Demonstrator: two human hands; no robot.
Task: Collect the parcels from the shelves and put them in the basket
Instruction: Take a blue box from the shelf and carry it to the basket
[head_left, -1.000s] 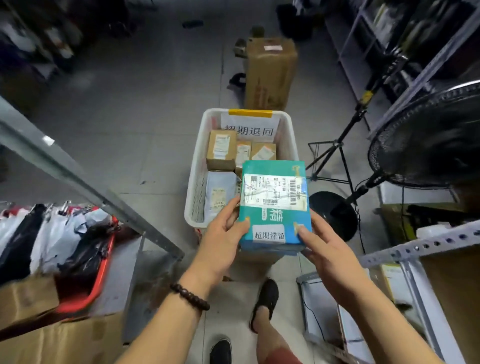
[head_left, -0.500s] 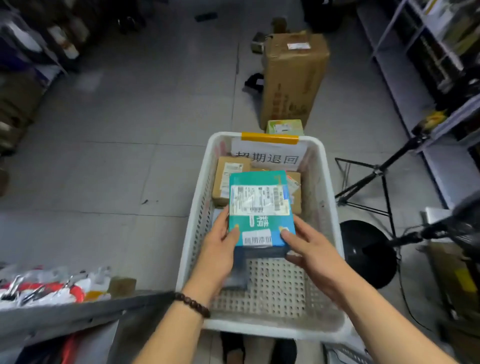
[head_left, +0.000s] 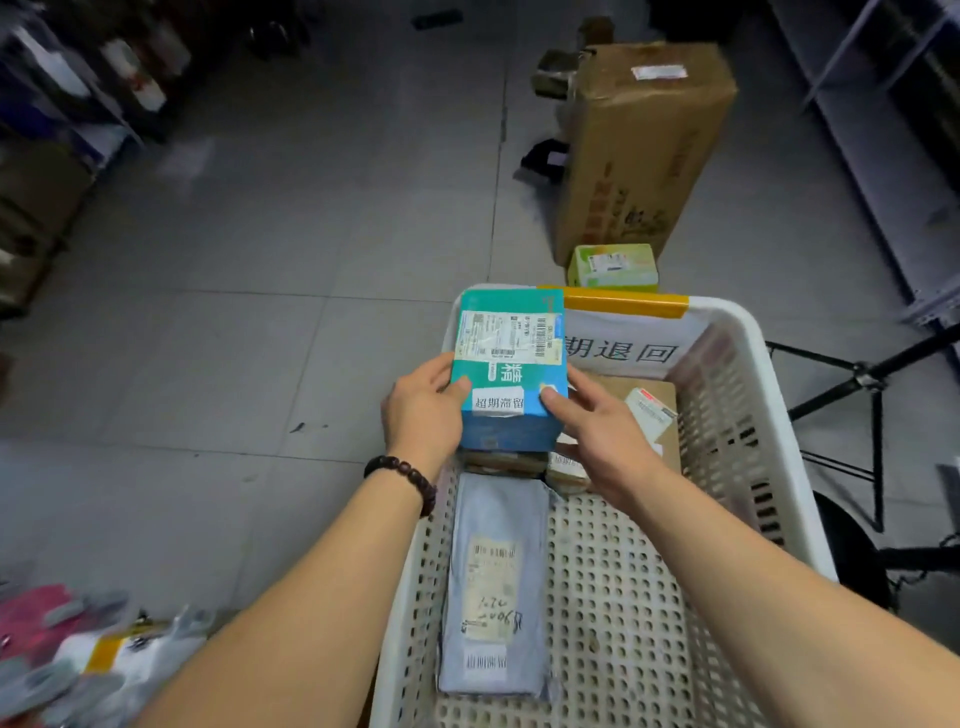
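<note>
A teal parcel box (head_left: 506, 364) with a white shipping label is held over the far left part of the white perforated basket (head_left: 727, 415). My left hand (head_left: 423, 405) grips its left edge and my right hand (head_left: 587, 421) grips its near right corner. Inside the basket, a grey mailer bag (head_left: 493, 587) lies along the left side. Brown cardboard parcels (head_left: 649, 410) lie at the far end, partly hidden under the box and my right hand.
A tall cardboard carton (head_left: 639, 150) and a small green box (head_left: 613, 266) stand on the tiled floor beyond the basket. A black tripod and fan base (head_left: 857, 395) sit to the right. Bagged parcels (head_left: 78, 649) lie at lower left. Shelving lines both sides.
The view has closed in on the basket. Both hands carried the teal box forward and left, over the brown parcels at the basket's far end.
</note>
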